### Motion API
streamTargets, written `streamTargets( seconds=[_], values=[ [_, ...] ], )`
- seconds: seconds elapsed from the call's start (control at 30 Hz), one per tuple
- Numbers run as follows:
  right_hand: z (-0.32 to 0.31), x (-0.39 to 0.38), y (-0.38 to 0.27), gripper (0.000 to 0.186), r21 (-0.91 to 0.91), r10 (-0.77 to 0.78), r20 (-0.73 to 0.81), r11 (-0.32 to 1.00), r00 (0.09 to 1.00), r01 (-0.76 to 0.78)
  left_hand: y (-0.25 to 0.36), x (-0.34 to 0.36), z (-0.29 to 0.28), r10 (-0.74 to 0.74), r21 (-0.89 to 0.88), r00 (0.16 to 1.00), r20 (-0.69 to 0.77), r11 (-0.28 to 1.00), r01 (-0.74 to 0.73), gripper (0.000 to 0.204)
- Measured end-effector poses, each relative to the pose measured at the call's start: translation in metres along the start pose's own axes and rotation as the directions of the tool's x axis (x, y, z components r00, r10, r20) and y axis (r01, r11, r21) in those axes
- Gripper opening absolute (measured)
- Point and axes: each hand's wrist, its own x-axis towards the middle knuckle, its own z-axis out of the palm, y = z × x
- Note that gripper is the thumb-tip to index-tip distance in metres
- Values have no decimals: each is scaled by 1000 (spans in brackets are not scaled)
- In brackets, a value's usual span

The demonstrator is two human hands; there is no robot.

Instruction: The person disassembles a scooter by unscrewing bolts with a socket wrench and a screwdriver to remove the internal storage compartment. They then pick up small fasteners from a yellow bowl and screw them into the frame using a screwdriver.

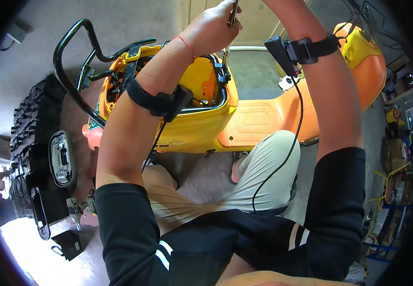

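Note:
My left hand (216,28) is raised at the top of the view, its fingers closed round a slim dark metal rod-shaped tool (234,13). The tool's upper part runs out of the picture. Beneath that hand is the open body of a yellow and orange scooter (206,126), with a black bracket (222,75) at the edge of its seat opening. A thin metal shaft (226,56) stands above this bracket; whether it joins the held tool I cannot tell. My right forearm reaches past the upper edge, so the right hand is out of sight.
A black tubular rail (63,71) rises at the scooter's left end. On the left stand black bins (30,152), a removed seat (62,159) with its underside showing, a power tool (75,209) and a black box (68,245). Cluttered shelves (392,190) line the right.

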Motion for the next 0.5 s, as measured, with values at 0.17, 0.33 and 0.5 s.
streamTargets(
  seconds=[0.17, 0.33, 0.5],
  values=[
    [21, -14, 16, 43, 650, 249, -116, 751, 961, -116, 2, -3, 6, -23, 102, 999, -24, 995, 25, 36],
    [37, -11, 34, 45, 703, 243, -69, 700, 968, -125, 2, -4, 7, 18, 42, 999, -27, 999, -16, 37],
    [21, 4, 22, 50, 82, 38, -141, 996, 989, -27, 6, -5, 6, 39, 59, 998, -46, 998, -37, 32]
  ],
)
